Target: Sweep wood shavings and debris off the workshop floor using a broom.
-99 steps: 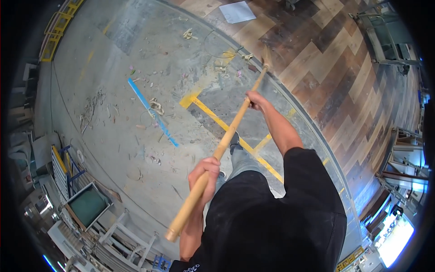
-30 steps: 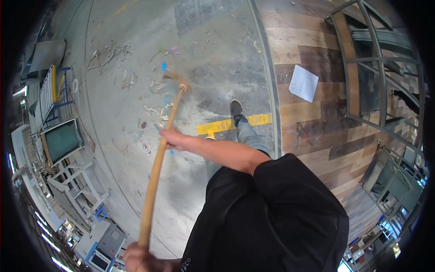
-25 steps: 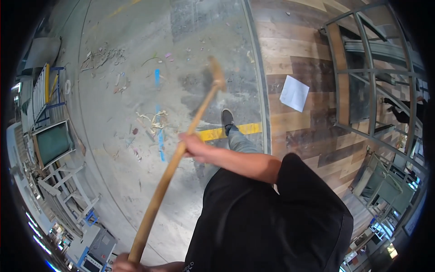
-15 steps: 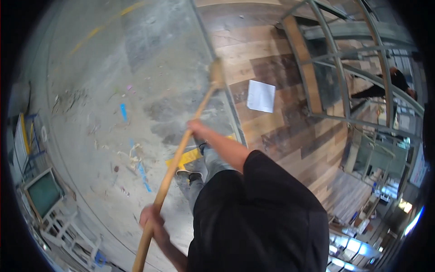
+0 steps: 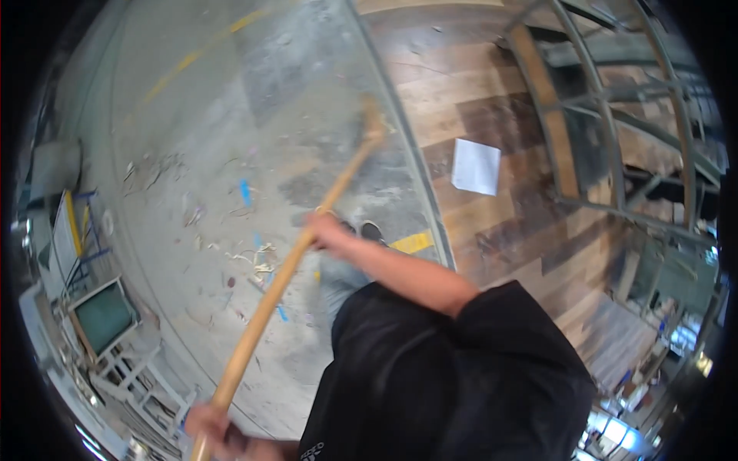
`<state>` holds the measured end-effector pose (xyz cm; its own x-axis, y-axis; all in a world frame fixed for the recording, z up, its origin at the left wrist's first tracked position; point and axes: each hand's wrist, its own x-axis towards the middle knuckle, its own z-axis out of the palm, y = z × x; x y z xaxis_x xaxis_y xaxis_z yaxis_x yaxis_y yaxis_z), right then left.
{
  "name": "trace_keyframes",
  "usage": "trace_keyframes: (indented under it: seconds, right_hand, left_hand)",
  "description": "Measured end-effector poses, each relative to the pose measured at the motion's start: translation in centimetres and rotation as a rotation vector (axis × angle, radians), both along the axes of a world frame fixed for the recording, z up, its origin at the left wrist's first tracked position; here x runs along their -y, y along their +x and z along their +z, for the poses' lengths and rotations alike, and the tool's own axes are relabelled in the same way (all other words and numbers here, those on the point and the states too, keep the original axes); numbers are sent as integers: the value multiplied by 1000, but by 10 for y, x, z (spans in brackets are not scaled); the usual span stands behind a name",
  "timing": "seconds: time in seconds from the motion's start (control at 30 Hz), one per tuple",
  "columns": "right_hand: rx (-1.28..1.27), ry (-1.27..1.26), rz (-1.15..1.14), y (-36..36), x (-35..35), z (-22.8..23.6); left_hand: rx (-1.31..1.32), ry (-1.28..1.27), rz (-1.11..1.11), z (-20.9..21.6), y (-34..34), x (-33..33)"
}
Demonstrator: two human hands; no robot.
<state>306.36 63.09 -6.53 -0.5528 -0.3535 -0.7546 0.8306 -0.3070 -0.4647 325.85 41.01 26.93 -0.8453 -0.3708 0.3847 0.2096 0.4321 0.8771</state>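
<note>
The long-handled broom [image 5: 273,301] is slanting across the middle of the view, its butt end running out past the lower edge and its head [image 5: 373,129] sitting up top over the concrete floor [image 5: 169,238], just beside the strip [image 5: 421,173] that's dividing it from the wood-look floor [image 5: 523,269]. That head is looking pretty smeared, so I can't tell whether the bristles are touching the ground.

Both hands are wrapping the pole: the right hand [image 5: 324,230] is clamping it partway up, and the left hand [image 5: 209,429] is closing around it way down near the lower edge, a bit blurry too.

Left of the pole, pale scraps [image 5: 265,257] are lying scattered on the concrete, with a blue strip piece [image 5: 245,192] sitting a little above them. A dark shoe [image 5: 372,231] is peeking out just right of the upper hand, next to a yellow floor marking [image 5: 413,243].

Further out, a white sheet [image 5: 476,167] is lying on the wood-look side, a metal frame [image 5: 603,115] is standing beyond it, and a green framed panel [image 5: 104,319] is leaning at far left.
</note>
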Motion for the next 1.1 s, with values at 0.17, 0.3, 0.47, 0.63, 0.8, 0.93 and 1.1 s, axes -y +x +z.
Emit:
trace_keyframes:
  seconds: [0.17,0.3,0.47,0.63,0.8,0.93,1.1]
  right_hand:
    - [169,395,84,-91,-65,-114]
    - [141,156,231,-101,45,-116]
    - [152,-304,507,-115,204,-44]
    - [271,-376,420,-115,217,76]
    - [203,-77,234,-188,97,48]
    - [123,351,175,-312,-15,-124]
    - [178,106,277,-310,77,-136]
  left_hand:
    - [444,243,-242,-122,-77,-75]
    - [495,92,-9,-80,-85,-37]
    - [366,-331,60,22,-125,-25]
    - [-176,-278,-35,96,-142,45]
    - [480,-80,-146,46,-163,27]
    - [347,403,-9,-113,-301,-10]
    - [620,313,413,-88,-287,-5]
